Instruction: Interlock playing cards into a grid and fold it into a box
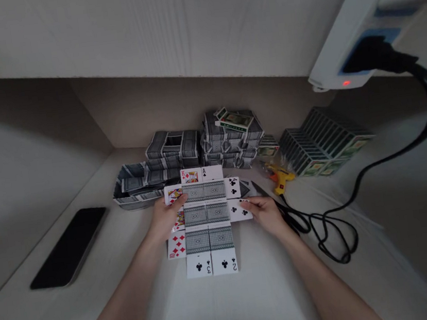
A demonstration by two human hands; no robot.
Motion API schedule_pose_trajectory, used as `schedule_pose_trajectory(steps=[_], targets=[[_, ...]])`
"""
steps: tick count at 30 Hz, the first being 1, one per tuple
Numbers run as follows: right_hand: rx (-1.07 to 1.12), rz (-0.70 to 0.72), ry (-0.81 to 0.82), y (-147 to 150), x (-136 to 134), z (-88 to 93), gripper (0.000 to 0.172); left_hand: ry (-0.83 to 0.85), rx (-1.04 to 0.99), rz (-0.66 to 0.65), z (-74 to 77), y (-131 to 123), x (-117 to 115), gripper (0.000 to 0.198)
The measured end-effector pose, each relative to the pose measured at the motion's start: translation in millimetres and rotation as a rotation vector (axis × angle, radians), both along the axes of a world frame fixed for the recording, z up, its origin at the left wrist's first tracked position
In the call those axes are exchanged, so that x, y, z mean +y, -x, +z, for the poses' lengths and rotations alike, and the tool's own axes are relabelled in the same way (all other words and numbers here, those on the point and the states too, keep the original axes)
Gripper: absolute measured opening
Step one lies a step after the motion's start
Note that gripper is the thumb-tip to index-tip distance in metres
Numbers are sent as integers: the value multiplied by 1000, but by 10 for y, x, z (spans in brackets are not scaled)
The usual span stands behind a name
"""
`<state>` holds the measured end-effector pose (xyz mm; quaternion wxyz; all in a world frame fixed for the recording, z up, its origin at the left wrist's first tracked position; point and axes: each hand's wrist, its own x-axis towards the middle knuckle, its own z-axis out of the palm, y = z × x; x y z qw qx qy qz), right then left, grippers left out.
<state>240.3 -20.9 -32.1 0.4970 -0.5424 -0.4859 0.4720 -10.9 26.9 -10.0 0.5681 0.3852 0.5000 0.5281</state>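
Observation:
A flat assembly of playing cards lies in the middle, with patterned backs in its centre and card faces sticking out around the edges. My left hand is closed on its left side, thumb over the red-suited face cards. On the right side, my right hand pinches a club card that juts out. Toward me, a three and a two of clubs extend from the near edge; a king and an ace show at the far edge. Whether the assembly touches the table is unclear.
Structures built of cards stand behind, with a card box on top of one. Stacked card boxes, a yellow glue gun and its black cable are at right. A phone lies left. A power strip overhangs upper right.

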Motion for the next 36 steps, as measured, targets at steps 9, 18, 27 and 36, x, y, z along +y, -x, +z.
schedule_pose_trajectory(steps=[9, 18, 27, 36], targets=[[-61, 26, 4, 79, -25, 17, 31, 32, 7, 7, 19, -65, -26, 42], [6, 17, 64, 133, -64, 210, 34, 102, -88, -38, 97, -117, -74, 47], [-1, 68, 90, 143, -73, 253, 39, 118, -94, -62, 83, -67, -51, 45], [-560, -275, -306, -10, 16, 52, 29, 96, -107, 45, 181, -3, -33, 49]])
